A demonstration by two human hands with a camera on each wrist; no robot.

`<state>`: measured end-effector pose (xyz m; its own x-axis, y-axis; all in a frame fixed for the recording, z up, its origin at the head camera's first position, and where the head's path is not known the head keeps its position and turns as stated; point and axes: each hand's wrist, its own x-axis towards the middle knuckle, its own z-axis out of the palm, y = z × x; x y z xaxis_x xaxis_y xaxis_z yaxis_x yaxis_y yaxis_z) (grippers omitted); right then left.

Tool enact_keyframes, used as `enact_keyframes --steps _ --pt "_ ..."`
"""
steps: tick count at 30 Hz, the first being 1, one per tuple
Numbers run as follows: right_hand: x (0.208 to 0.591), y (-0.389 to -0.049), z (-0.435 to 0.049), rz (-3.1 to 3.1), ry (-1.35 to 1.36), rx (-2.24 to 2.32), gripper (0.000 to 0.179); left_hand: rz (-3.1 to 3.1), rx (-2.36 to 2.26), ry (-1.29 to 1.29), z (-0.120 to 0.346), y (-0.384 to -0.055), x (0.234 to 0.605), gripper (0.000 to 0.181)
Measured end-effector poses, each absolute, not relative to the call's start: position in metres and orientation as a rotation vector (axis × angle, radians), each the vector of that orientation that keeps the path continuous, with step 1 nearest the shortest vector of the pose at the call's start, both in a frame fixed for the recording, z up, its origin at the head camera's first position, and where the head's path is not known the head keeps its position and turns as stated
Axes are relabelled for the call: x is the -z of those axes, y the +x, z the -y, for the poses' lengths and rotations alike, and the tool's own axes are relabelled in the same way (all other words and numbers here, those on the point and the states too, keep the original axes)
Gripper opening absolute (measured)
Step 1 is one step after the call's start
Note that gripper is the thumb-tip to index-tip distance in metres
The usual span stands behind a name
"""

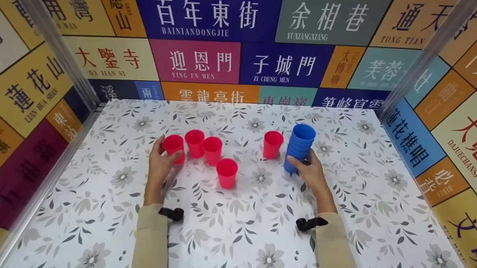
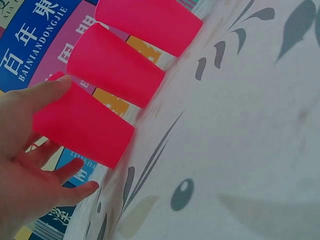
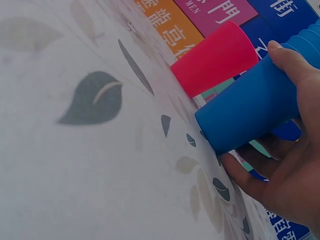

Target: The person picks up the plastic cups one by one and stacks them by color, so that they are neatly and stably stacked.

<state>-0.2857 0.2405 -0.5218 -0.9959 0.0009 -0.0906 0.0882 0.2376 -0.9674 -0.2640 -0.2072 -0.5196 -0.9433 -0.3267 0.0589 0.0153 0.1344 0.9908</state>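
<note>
On the left of the table, my left hand [image 1: 159, 165] holds an upright red cup [image 1: 173, 144], thumb on its near side by the rim. In the left wrist view the thumb lies against this red cup [image 2: 82, 122], while the other fingers spread out beside it. Across the table my right hand [image 1: 313, 172] grips a tall stack of nested blue cups [image 1: 301, 143] low down. Thumb and fingers sit on opposite sides of the blue stack [image 3: 250, 107] in the right wrist view. Its base is at or very near the tabletop; contact cannot be told.
Three more upright red cups stand right of the left hand: one at the back [image 1: 194, 143], a middle one [image 1: 212, 151] and a nearer one [image 1: 226, 173]. Another red cup [image 1: 272, 144] is just left of the blue stack. Sign-covered walls [image 1: 201, 62] border the floral-patterned table [image 1: 251, 215].
</note>
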Motion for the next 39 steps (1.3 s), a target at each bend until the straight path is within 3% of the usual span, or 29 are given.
enact_keyframes --steps 12,23,39 --pt "0.516 -0.282 -0.245 -2.425 0.065 1.879 0.097 2.135 1.875 0.319 0.205 -0.265 0.523 0.074" --pt "0.478 -0.274 -0.256 -2.535 -0.045 1.88 0.101 2.101 1.915 0.305 0.207 -0.263 0.521 0.076" --pt "0.425 -0.244 -0.241 -2.736 -0.296 2.027 0.085 2.119 1.916 0.351 0.208 -0.26 0.523 0.073"
